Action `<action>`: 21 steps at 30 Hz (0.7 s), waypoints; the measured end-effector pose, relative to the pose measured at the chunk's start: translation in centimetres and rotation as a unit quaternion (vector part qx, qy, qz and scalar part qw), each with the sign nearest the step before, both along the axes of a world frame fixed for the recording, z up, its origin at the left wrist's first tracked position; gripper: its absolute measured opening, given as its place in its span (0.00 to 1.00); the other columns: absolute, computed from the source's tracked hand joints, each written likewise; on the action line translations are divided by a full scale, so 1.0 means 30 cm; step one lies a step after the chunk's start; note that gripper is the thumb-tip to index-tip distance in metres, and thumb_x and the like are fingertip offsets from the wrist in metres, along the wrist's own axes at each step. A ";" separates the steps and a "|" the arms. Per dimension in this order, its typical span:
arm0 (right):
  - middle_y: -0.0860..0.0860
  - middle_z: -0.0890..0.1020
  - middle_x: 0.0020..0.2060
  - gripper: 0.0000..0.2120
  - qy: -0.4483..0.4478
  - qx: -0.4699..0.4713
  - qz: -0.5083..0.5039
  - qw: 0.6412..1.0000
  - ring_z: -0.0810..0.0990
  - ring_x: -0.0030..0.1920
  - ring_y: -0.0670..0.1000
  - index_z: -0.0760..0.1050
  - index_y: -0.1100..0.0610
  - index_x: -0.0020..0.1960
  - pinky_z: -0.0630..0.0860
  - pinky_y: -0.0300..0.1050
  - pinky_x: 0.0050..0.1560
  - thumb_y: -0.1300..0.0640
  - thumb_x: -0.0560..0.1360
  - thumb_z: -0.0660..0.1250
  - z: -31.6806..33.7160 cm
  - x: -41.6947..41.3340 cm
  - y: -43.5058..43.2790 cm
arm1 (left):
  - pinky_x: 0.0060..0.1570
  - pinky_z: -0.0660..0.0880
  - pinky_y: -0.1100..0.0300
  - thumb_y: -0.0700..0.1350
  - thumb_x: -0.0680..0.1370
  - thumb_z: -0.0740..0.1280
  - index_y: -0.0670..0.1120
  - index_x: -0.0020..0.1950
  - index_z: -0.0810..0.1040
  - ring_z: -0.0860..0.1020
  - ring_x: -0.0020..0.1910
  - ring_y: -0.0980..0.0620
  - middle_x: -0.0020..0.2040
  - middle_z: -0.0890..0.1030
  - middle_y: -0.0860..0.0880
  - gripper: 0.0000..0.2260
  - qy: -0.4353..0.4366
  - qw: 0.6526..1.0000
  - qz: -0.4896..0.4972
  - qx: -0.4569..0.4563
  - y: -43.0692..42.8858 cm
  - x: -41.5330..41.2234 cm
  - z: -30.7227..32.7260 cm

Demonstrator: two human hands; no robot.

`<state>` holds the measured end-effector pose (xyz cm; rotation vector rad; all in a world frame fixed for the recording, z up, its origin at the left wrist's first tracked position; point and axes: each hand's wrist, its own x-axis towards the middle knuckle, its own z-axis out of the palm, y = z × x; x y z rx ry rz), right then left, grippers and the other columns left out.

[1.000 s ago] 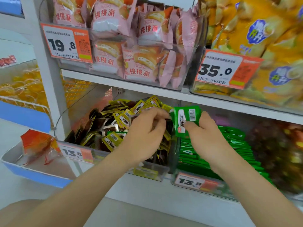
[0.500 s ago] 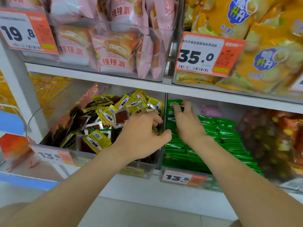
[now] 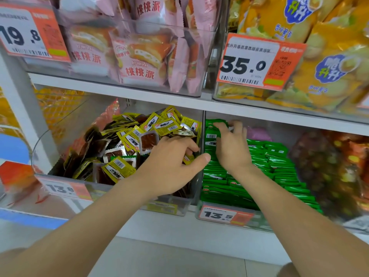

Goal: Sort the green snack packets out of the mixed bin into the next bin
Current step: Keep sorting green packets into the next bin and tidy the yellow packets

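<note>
One more sorted: green foil snack packet (image 3: 212,135) now in clear plastic next bin (image 3: 265,224), right hand (image 3: 233,148) spread, tucking; left hand (image 3: 169,166) hold unclear.

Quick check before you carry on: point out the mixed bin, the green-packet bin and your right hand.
mixed bin (image 3: 180,204), head view, lower right of its clear front wall.
green-packet bin (image 3: 261,222), head view, clear front wall beside the price tag.
right hand (image 3: 232,150), head view, back of the hand.
</note>
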<state>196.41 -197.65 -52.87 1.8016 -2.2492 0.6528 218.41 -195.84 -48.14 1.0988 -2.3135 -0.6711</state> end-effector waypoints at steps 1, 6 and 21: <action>0.62 0.68 0.67 0.30 0.004 -0.010 0.002 1.000 0.70 0.66 0.65 0.71 0.51 0.76 0.69 0.56 0.67 0.68 0.76 0.68 -0.001 -0.006 0.001 | 0.57 0.77 0.55 0.67 0.79 0.61 0.57 0.56 0.81 0.78 0.55 0.59 0.50 0.81 0.60 0.18 0.016 1.000 -0.005 0.004 0.002 0.008 0.006; 0.61 0.75 0.65 0.23 -0.067 -0.064 0.015 0.996 0.81 0.59 0.60 0.80 0.54 0.70 0.75 0.50 0.65 0.67 0.78 0.67 0.019 -0.024 0.016 | 0.45 0.72 0.73 0.49 0.83 0.66 0.54 0.52 0.82 0.77 0.51 0.66 0.46 0.82 0.61 0.05 0.055 0.998 -0.012 0.011 0.010 0.051 0.028; 0.62 0.74 0.63 0.24 -0.035 -0.025 -0.015 0.999 0.71 0.66 0.64 0.74 0.58 0.69 0.68 0.54 0.67 0.63 0.73 0.67 0.115 0.084 0.078 | 0.49 0.78 0.50 0.34 0.74 0.64 0.51 0.46 0.77 0.79 0.46 0.49 0.48 0.77 0.49 0.11 -0.014 0.990 0.136 -0.023 -0.067 0.169 0.040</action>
